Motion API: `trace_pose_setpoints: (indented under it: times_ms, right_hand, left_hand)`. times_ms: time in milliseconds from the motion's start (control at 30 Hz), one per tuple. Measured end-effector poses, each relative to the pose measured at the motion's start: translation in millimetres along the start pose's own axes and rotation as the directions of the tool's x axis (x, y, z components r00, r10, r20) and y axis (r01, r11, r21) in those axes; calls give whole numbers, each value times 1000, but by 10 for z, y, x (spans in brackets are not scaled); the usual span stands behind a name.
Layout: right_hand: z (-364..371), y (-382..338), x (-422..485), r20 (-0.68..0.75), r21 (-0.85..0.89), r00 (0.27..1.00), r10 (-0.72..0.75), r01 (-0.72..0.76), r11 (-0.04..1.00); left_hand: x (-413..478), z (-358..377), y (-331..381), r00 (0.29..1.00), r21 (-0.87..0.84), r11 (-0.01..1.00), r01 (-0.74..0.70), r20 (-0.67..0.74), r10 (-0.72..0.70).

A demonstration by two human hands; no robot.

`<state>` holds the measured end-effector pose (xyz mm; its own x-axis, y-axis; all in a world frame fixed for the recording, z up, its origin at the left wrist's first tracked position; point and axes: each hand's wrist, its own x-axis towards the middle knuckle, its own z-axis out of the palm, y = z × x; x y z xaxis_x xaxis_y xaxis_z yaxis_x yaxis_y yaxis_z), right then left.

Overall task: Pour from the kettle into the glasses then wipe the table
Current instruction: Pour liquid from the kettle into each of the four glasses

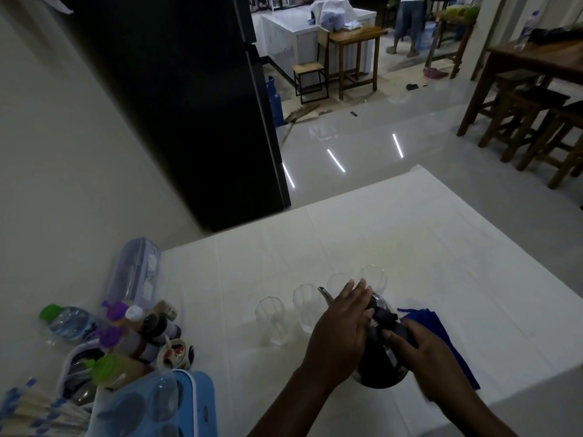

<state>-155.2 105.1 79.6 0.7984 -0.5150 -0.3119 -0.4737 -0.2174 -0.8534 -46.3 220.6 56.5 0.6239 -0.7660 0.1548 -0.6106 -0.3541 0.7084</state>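
A dark kettle (380, 369) with a thin metal spout (325, 294) sits low on the white table (426, 247), spout pointing left toward the glasses. My right hand (422, 354) grips its black handle. My left hand (342, 323) lies flat over the lid with fingers spread. Several clear glasses stand in a curved row behind the kettle: the leftmost glass (270, 320), another glass (306, 307), and the far right glass (373, 277); my left hand partly hides one. A blue cloth (441, 335) lies on the table right of the kettle.
At the left table edge stand bottles and jars (148, 329), a clear lidded container (134, 272), a water bottle (67, 321) and a blue tray (195, 402). A black fridge (189, 105) stands beyond. Wooden stools (536, 121) stand at right. A person (408, 23) stands far back.
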Motion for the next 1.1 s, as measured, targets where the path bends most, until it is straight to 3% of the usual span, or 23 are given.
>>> trace_pose_setpoints:
  times_ms: [467, 833, 1100]
  right_hand:
    - [-267, -36, 71, -87, -83, 996, -20, 13, 996]
    - [-371, -30, 179, -57, -202, 998, -39, 26, 979]
    - [-396, 26, 186, -40, -179, 999, -26, 18, 984]
  left_hand:
    - [269, 205, 111, 999, -38, 999, 16, 42, -15]
    - [337, 310, 97, 999, -113, 993, 36, 17, -34]
    - [335, 339, 124, 998, -116, 991, 65, 29, -62]
